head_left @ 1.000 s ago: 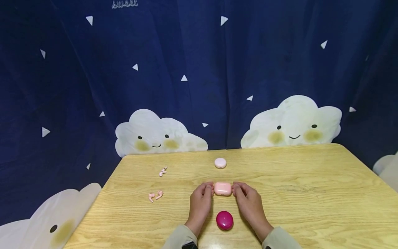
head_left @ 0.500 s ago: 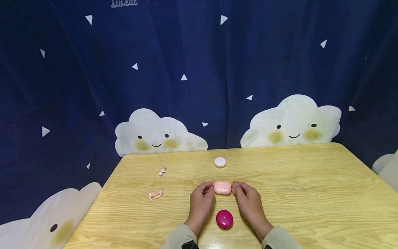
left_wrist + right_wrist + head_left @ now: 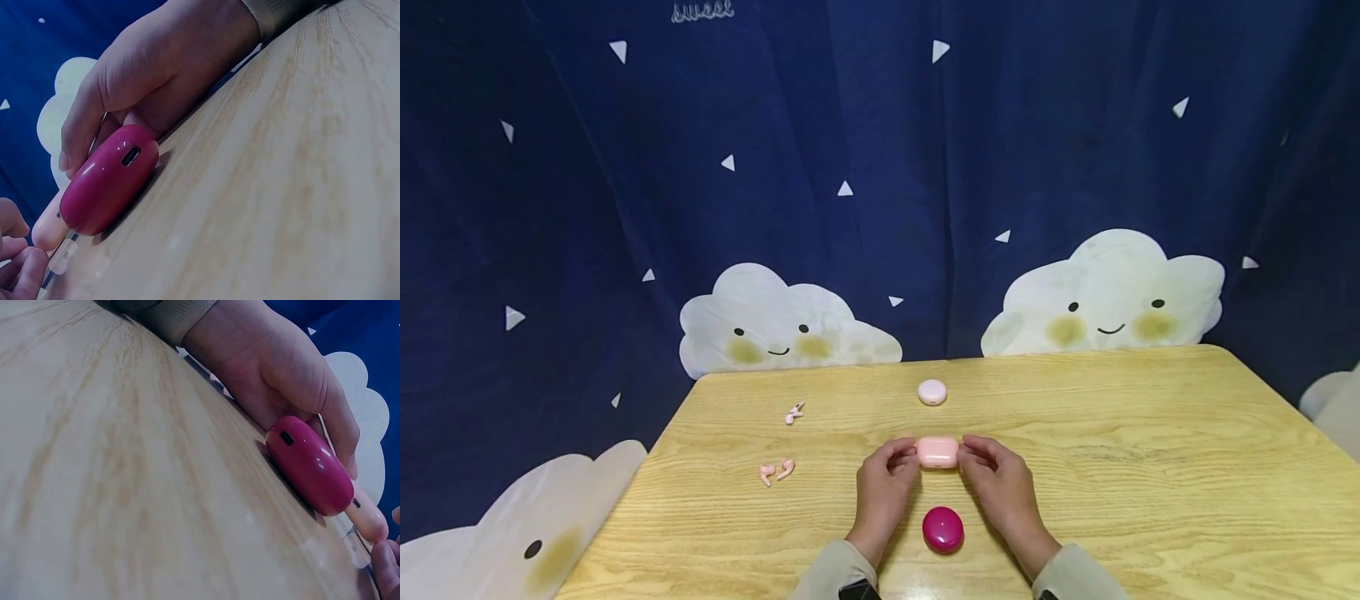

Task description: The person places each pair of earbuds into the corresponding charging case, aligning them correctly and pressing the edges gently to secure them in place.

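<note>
A glossy pink earbud case (image 3: 937,452) lies closed on the table between my two hands. At its left end are the fingertips of my left hand (image 3: 883,492), loosely bent. My right hand (image 3: 1006,487) mirrors this at the right end, its thumb and fingers slightly apart. In the left wrist view, the left fingertips (image 3: 31,269) meet the end of the case (image 3: 50,225). Nearer to me, between my wrists, sits a round magenta case (image 3: 942,529). It partly hides the pink case (image 3: 367,517) in the right wrist view.
A pale pink round case (image 3: 932,392) stands farther back. On the left lie two pink earbuds (image 3: 786,468) and, behind them, a pair of paler earbuds (image 3: 793,412). The wooden table (image 3: 1150,467) ends at a dark blue curtain (image 3: 850,125) with clouds.
The fingers of both hands have loosened and parted slightly at the ends of the pink case. The case itself stays almost in place. Other cases and earbuds have not moved.
</note>
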The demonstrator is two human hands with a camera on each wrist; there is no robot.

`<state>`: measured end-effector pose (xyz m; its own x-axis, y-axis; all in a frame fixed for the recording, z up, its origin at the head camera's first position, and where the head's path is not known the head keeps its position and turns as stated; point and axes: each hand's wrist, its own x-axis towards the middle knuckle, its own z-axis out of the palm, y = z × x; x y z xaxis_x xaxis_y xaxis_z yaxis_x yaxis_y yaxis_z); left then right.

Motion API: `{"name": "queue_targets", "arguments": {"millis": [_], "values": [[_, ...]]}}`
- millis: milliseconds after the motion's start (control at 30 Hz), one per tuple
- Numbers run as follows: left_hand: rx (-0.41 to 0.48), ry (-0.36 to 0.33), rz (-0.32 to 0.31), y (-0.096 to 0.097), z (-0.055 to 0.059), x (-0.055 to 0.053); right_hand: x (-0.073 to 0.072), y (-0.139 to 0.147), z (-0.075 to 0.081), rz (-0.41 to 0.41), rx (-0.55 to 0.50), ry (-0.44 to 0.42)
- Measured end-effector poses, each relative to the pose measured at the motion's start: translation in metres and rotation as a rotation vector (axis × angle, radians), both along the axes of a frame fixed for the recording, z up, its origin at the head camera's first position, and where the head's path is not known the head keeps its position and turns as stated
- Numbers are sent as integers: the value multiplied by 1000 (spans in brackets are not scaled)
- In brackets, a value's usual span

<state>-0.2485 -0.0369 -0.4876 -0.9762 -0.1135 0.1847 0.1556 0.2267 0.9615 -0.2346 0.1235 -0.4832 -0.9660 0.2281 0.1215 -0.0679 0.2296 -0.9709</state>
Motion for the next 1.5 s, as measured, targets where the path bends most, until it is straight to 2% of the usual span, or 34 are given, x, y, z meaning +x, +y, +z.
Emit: {"name": "queue_targets", "arguments": {"millis": [233,367,700,833,1100,1300,1500], "values": [[21,-13,10,0,-2,0,1,-1,0,21,-90,1],[18,-18,12,0,-3,0,2,-1,-1,25,-101,6],[29,0,13,0,-4,2,2,1,-4,3,17,10],[37,9,10,0,-2,2,3,1,-3,13,18,29],[85,42,-14,0,-2,4,2,1,-3,23,-83,38],[117,49,-26,-1,0,4,1,0,-2,78,-204,49],[184,52,-51,-1,1,3,2,-1,1,113,-299,14]]}}
